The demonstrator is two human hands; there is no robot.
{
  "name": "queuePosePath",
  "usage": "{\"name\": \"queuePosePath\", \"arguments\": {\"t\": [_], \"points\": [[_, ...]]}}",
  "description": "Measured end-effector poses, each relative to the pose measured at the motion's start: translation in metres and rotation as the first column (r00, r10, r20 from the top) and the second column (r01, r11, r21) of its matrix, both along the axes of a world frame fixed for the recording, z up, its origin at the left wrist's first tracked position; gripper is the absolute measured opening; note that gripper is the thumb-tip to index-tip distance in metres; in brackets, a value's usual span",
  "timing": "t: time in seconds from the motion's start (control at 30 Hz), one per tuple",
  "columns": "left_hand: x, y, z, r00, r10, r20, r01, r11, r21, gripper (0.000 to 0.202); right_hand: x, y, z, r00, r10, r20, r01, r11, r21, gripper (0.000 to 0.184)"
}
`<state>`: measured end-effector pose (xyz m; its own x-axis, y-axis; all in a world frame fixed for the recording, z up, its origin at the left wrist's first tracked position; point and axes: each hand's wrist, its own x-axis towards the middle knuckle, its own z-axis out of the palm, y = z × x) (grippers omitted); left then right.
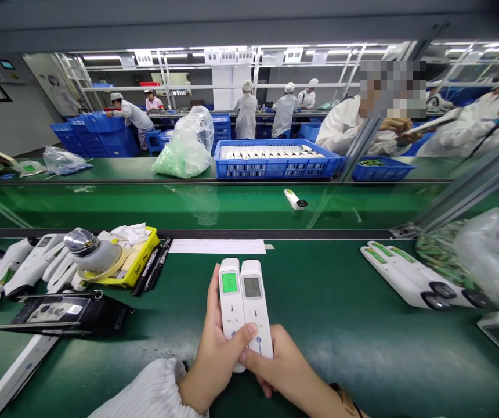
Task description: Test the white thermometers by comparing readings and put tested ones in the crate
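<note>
Two white infrared thermometers stand side by side in my hands over the green bench. The left thermometer has a lit green screen with digits on it. On the right thermometer the screen is grey. My left hand is wrapped round the left thermometer, its thumb reaching across onto the right one's lower face. Closed on the lower end of the right thermometer is my right hand, its thumb near the left thumb. Part of both lower ends is covered by the thumbs.
Left lie several thermometer bodies, a metal-capped bottle, a yellow tray, markers and a black holder. Right are more housings and a plastic bag. Behind, a conveyor carries one thermometer; co-workers sit beyond.
</note>
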<state>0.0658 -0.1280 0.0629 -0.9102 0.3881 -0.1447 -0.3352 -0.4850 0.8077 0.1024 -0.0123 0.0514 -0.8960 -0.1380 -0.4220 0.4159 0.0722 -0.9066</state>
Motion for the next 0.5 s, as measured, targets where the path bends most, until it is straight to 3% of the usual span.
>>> {"name": "queuePosePath", "arguments": {"t": [0.33,0.5], "points": [[-0.0012,-0.0004,-0.0009,1.0,-0.017,-0.013,0.017,1.0,0.005,0.1,0.0,-0.0006,-0.0014,0.999,-0.039,-0.011,0.039,0.999,0.004,0.052],[-0.0037,-0.006,0.0029,0.991,-0.131,0.036,0.13,0.991,0.013,0.084,0.0012,0.0053,-0.0085,0.994,-0.112,-0.017,0.11,0.991,-0.07,0.057]]}}
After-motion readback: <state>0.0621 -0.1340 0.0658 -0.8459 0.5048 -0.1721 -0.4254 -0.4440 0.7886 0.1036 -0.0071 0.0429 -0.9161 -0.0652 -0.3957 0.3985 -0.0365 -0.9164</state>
